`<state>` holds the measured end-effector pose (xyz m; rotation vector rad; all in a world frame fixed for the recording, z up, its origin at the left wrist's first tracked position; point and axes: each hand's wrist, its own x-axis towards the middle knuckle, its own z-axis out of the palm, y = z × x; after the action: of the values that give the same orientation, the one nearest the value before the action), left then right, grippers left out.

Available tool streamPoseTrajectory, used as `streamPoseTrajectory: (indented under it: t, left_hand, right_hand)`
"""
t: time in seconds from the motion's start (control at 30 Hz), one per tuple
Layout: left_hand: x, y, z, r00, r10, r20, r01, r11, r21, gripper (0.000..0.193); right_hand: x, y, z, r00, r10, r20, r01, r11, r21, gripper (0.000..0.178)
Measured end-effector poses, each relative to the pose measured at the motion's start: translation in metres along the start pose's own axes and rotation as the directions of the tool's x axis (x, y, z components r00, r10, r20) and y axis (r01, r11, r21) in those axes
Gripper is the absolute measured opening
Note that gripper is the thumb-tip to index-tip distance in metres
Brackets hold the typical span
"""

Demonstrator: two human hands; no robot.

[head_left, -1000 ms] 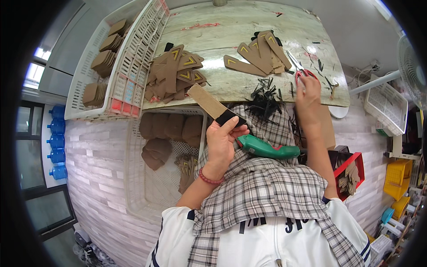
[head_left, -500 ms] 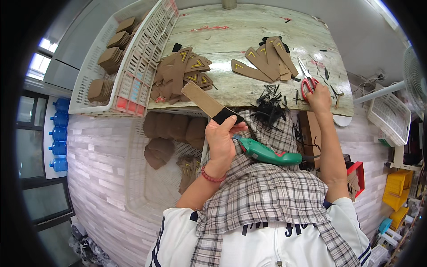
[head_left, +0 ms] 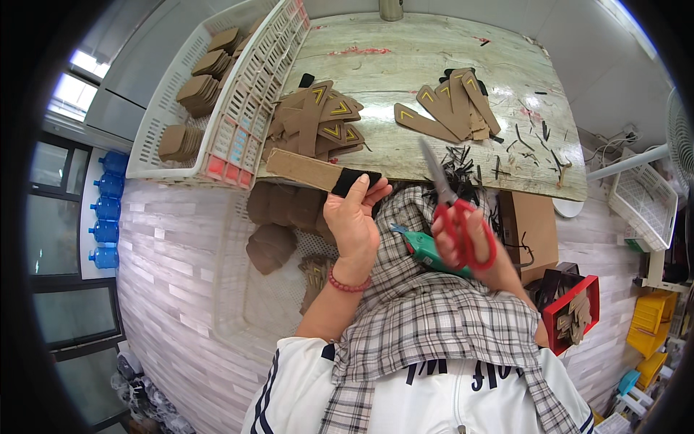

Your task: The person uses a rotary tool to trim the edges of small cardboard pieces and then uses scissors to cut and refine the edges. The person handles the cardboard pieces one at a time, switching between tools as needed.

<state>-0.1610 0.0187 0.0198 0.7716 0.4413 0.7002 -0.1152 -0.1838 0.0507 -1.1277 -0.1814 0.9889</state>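
Note:
My left hand (head_left: 353, 211) pinches a tan fabric strap piece (head_left: 303, 169) by its black end (head_left: 356, 181), just off the table's near edge. Red-handled scissors (head_left: 452, 210) are in my right hand (head_left: 470, 246), their blades pointing up and a little left, blurred by motion. On my lap lies a green handheld tool (head_left: 428, 249), partly covered by the right hand. A heap of tan pieces with yellow chevrons (head_left: 318, 119) rests on the table beyond my left hand. Another fanned group of such pieces (head_left: 452, 101) lies farther right. Black trimmings (head_left: 459, 170) are piled at the near edge.
A white plastic crate (head_left: 238, 130) with stacked tan pieces stands at the table's left. Below it, another crate (head_left: 231, 304) holds more brown pieces. On the right are a cardboard box (head_left: 531, 228), a red-rimmed box (head_left: 589, 304) and a fan (head_left: 679, 137).
My right hand has lifted the scissors off the table and brought them left, toward my lap. The strap piece in my left hand has swung to a flatter angle.

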Motion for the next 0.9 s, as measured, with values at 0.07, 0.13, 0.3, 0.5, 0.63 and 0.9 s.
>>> streamPoseTrajectory:
  t: [0.07,0.13,0.3,0.5,0.63,0.9]
  left_hand:
    - [0.000,0.001,0.006,0.999,-0.020,0.026,0.020,0.999,-0.029,0.008]
    - [-0.002,0.003,0.009,0.999,-0.032,0.010,0.033,0.999,-0.038,0.010]
    - [-0.004,0.001,0.008,1.000,-0.027,-0.002,0.027,0.998,-0.060,0.010]
    - [-0.006,0.001,0.009,0.999,-0.034,0.030,0.036,0.998,-0.060,0.009]
    - [-0.007,0.002,0.010,0.999,-0.036,0.022,0.038,0.998,-0.057,0.009]
    - [-0.006,0.000,0.008,0.999,-0.038,0.027,0.039,0.997,-0.063,0.009]
  right_hand:
    - [0.005,0.020,0.008,0.969,-0.001,0.248,-0.029,0.992,0.120,0.079]
    - [0.008,0.033,0.010,0.946,-0.020,0.324,-0.003,0.998,0.071,0.084]
    - [0.008,0.043,0.015,0.915,0.029,0.403,-0.072,0.993,0.092,0.081]
    - [0.010,0.049,0.013,0.912,0.015,0.410,-0.061,0.993,0.100,0.081]
    - [0.009,0.045,0.016,0.915,0.034,0.402,-0.080,0.992,0.096,0.082]
    - [0.009,0.046,0.016,0.914,0.032,0.404,-0.092,0.987,0.129,0.083]
